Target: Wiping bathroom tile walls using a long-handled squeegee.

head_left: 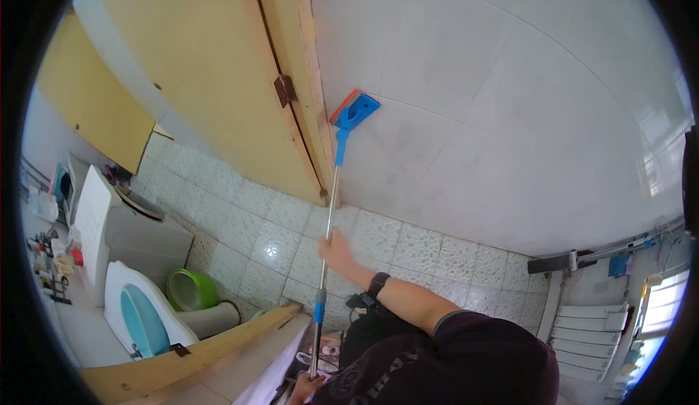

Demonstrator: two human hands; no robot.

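Two hands on one mop pole [329,208] | right hand [335,247] grip wrapped | left hand [304,389] grip wrapped | one blue head [354,109] on wall tile [510,114]

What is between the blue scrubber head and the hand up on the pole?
Only the bare metal pole runs between the blue scrubber head and the right hand; the head view shows it.

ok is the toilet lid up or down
Up. The white toilet lid leans back against the cistern, and the seat and blue bowl are exposed.
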